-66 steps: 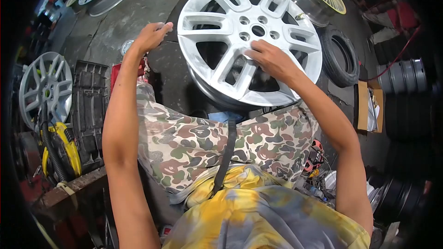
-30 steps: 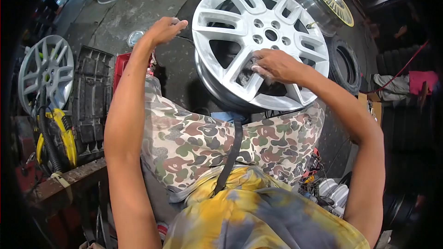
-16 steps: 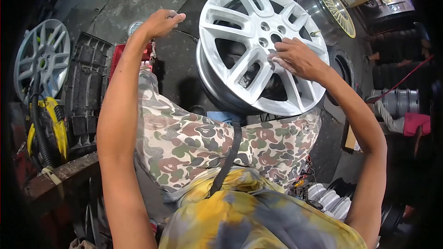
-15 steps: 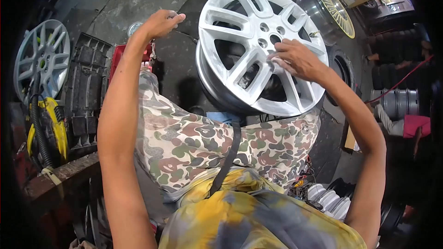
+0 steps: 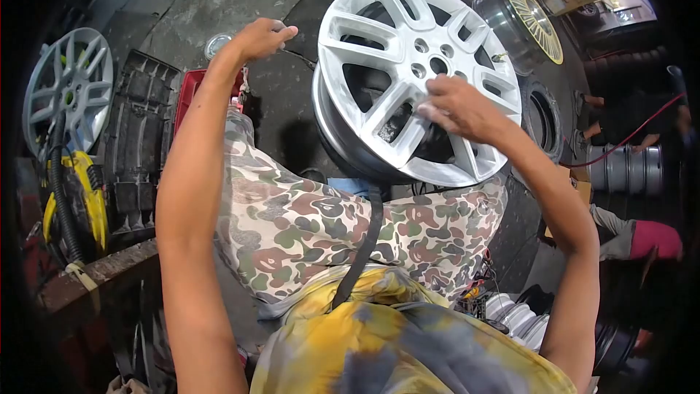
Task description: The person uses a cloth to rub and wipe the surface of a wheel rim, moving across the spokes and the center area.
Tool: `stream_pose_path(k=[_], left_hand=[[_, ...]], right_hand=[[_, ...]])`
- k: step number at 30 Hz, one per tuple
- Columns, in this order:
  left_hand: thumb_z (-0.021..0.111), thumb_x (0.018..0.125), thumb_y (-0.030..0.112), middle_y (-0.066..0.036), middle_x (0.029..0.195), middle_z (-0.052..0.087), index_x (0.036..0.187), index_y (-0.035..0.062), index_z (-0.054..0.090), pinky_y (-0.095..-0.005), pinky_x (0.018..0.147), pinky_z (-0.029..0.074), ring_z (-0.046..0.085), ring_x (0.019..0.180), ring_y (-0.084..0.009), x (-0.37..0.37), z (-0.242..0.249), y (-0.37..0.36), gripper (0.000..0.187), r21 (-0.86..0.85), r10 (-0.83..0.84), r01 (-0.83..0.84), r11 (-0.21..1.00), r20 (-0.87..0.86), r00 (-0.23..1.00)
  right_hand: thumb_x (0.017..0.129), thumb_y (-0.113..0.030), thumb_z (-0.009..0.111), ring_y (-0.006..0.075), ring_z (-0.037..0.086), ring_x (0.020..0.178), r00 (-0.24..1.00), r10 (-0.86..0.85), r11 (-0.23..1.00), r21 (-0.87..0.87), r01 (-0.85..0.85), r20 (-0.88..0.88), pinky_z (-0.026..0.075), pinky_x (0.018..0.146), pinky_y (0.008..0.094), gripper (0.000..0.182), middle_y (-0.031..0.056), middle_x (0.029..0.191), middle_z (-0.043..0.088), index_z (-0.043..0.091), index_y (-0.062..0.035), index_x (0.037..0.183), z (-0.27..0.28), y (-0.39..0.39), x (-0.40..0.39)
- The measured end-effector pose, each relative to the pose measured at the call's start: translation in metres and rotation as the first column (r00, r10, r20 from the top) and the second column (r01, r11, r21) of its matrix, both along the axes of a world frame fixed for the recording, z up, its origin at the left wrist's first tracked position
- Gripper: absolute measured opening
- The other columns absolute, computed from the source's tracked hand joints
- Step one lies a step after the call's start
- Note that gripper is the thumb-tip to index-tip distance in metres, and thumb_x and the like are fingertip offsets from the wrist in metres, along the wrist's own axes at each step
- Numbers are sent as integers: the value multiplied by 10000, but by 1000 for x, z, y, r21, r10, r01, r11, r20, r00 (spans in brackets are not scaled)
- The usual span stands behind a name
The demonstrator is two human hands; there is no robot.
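Observation:
A large wheel rim stands tilted in front of my legs, its silver-white spokes streaked with pale dust. Over the spokes just below the centre hole is my right hand, its fingers curled down and whitish at the tips. Whatever those fingers may press against the metal is hidden under them. To the left of the rim, my left hand hangs in the air, fingers loosely curled together, with no object visible in it. A small gap separates it from the rim's edge.
At the left lean another silver rim, a dark ribbed panel and a yellow tool with a black hose. A red container sits near my left knee. Rightward are a gold-spoked wheel, a tyre and other people.
My right hand has slid slightly down and left across the spokes, away from the centre hole. My left hand stays nearly where it was. At the right, a person in the background has shifted.

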State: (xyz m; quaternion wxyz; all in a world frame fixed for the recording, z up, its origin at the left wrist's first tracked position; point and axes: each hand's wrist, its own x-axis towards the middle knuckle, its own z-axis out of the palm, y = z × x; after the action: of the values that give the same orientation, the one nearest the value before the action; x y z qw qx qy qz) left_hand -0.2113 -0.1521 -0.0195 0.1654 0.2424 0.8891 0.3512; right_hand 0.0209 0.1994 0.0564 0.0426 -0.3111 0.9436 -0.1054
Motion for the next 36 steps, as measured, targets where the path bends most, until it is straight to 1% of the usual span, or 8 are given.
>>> stream_pose_path(k=[5,7,8,13,19,21,25,36], left_hand=[[584,1004,517,-59,831,681,1040,-23,707,-300,696,480,602,764,-146,0,0,-1,555,-54,-9,13,998,69,998],[587,1002,520,-56,835,681,1034,-26,696,-299,696,480,602,764,-143,2,2,-2,558,-20,-17,19,1000,59,998],[587,1002,520,-56,835,681,1034,-26,696,-299,696,480,602,764,-143,1,3,-3,558,-21,-21,22,1000,59,998],[588,999,529,-52,847,684,1053,-18,696,-300,701,481,603,776,-141,-4,-2,-4,560,-27,-36,39,999,116,993],[594,993,534,-53,840,685,1040,-7,699,-302,697,477,600,774,-140,2,2,-3,553,-14,18,-16,1000,135,991],[592,995,534,-51,839,685,1028,-5,700,-300,687,473,603,773,-138,5,2,-2,550,-15,10,-9,1000,112,994],[585,1000,534,-41,830,679,999,-2,702,-291,669,465,603,764,-135,5,5,-7,548,-39,8,-3,999,120,993],[588,1012,504,-32,833,670,1038,5,716,-282,707,471,586,770,-128,0,-5,-10,515,-29,33,-29,999,146,989]], right_hand=[[978,-226,620,344,616,962,993,-115,987,115,110,39,495,861,462,281,169,944,630,699,8,844,-37,-7,8],[964,-220,626,342,609,939,996,75,993,-83,-79,-48,494,828,461,261,161,942,631,693,-9,827,-40,-28,19],[941,-204,636,344,606,933,991,23,999,-45,-17,135,497,824,466,232,150,935,633,692,-16,818,-23,-37,26],[931,-172,624,339,617,962,998,-57,981,184,54,11,509,882,474,212,140,939,631,683,-19,797,-26,-12,6],[915,-173,654,317,596,929,998,48,998,-43,-47,28,506,834,450,181,130,884,587,673,-6,847,-32,-34,20],[899,-164,660,321,576,914,999,-38,982,183,43,-33,497,816,442,164,122,910,597,686,-19,828,-23,-19,4],[917,-184,638,321,590,948,994,26,999,-42,-21,102,518,830,458,257,138,950,589,639,-19,720,-24,-54,36],[923,-169,659,332,580,939,998,-50,991,-128,45,-38,510,840,443,158,141,966,570,695,-20,958,-28,-36,54]])
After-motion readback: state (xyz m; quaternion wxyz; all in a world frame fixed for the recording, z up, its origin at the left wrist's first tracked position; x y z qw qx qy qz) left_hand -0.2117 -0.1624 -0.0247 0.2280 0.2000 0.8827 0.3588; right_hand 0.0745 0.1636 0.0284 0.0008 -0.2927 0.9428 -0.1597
